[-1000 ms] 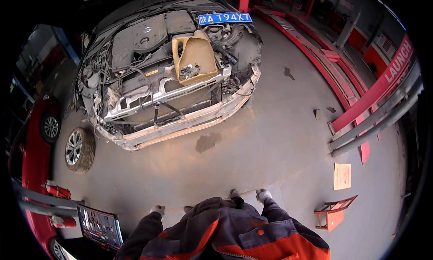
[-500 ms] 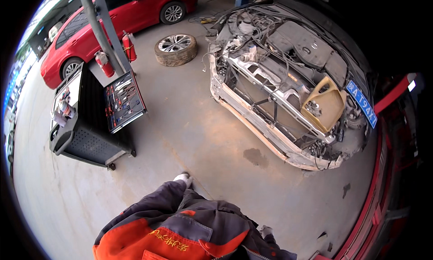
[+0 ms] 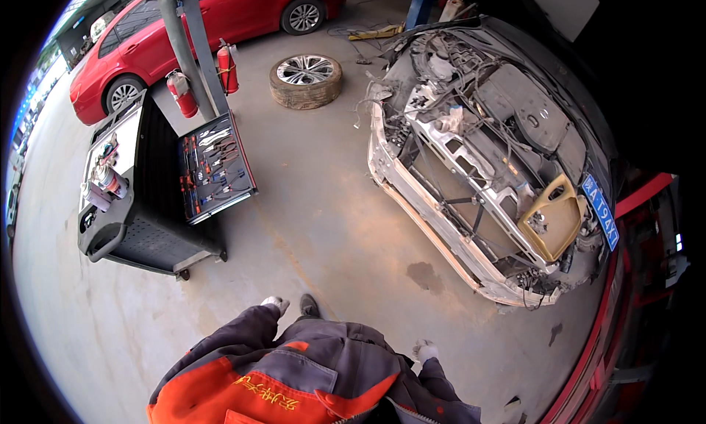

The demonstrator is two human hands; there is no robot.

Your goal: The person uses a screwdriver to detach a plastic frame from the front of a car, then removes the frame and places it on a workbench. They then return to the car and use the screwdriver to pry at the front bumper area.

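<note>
My left hand (image 3: 276,305), in a whitish work glove, hangs low beside my body, just left of my dark shoe (image 3: 309,306). Its fingers look loosely bent, and I see nothing in them. My right hand (image 3: 424,350), gloved the same way, hangs on the other side above the grey floor. Small finger tips show apart there, with nothing held. Neither hand touches anything. Ahead on the right stands a car with its front stripped (image 3: 471,233), engine bay and bare frame exposed. A yellowish plastic tub (image 3: 555,222) with small parts rests on its front.
A black tool cart (image 3: 158,225) stands ahead left, its drawer of hand tools (image 3: 217,166) pulled out. Bottles (image 3: 110,180) sit on its top. Farther off are a loose wheel (image 3: 305,82), fire extinguishers (image 3: 182,93) by a post and a red car (image 3: 213,23). Red lift parts (image 3: 588,350) line the right.
My view has shifted, so the cart and stripped car sit farther right. My left hand has swung back, my right hand has come forward, and a shoe now shows.
</note>
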